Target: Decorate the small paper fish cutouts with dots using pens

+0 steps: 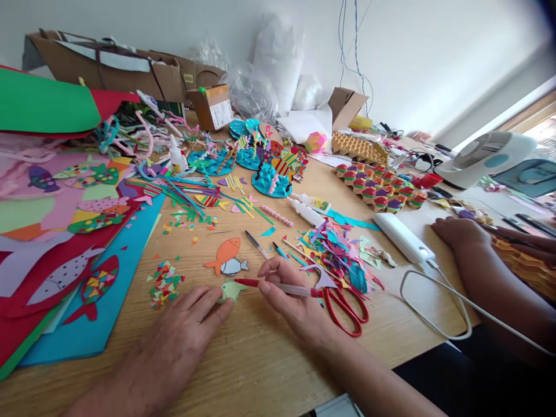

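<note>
My left hand (182, 333) lies flat on the wooden table (260, 359), fingers stretched out, the fingertips pinning a small pale green paper fish (233, 290). My right hand (290, 295) is closed on a red-tipped pen (278, 286), its tip at the green fish. Just beyond lie an orange paper fish (226, 254) and a grey one (233, 267). Red-handled scissors (345, 307) lie right beside my right hand.
A heap of confetti bits (164, 284) sits left of the fish. Coloured foam sheets with fish cut-outs (65, 255) fill the left side. Paper scraps (336, 252), glue bottles (308, 207), a painted egg tray (377, 188), a white power bank (403, 236) and another person's hand (460, 231) are on the right.
</note>
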